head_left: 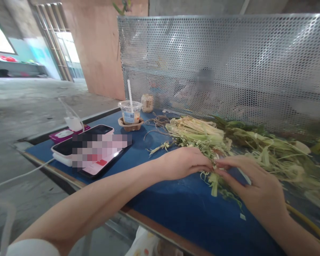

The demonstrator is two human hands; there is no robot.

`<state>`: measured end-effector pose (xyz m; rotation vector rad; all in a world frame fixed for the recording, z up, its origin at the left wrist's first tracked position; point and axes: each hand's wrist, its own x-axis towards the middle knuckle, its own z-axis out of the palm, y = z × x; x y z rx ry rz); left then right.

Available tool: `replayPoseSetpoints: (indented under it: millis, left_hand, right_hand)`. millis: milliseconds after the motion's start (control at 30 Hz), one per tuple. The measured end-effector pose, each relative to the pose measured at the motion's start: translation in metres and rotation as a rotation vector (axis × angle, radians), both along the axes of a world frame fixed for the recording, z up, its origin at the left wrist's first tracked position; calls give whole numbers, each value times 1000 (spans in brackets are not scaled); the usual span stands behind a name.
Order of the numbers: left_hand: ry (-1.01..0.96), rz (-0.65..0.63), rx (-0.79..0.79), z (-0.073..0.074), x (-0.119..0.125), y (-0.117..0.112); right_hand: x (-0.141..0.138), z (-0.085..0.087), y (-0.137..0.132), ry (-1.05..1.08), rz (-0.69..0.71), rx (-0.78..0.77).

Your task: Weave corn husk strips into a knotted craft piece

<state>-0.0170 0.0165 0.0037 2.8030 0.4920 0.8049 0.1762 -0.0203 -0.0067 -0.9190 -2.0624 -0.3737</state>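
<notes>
My left hand (pixel 184 161) and my right hand (pixel 252 185) meet over the blue table (pixel 176 209), fingertips pinched together on a small bunch of green and pale plant stalks (pixel 214 179). Both hands have their fingers closed on this bunch. Its cut ends hang down toward me, between the two hands. A larger heap of the same stalks and leaves (pixel 202 135) lies just behind my hands and stretches off to the right.
A phone (pixel 101 151) lies on a white box at the left, with a pink packet (pixel 66 133) behind. A plastic cup with a straw (pixel 130 113) and coiled twine (pixel 157 122) stand further back. A perforated metal screen (pixel 229 64) walls the far edge.
</notes>
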Motion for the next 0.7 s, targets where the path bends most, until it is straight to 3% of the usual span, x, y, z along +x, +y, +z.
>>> replayPoseSetpoints:
  millis: [167,300,500,700]
  left_hand:
    - [-37,-40,-176,4,-2,0]
    - [-91,-25,-288,7,-5,1]
    - [-78,38,-291,8,-6,1]
    - [-24,29,-233,6,-4,1]
  right_hand:
    - [0,5,-1,-111,96,129]
    - [0,8,-4,-87,66,186]
    - [2,4,-4,-80,89,149]
    - [2,-2,-3,-22,-30,45]
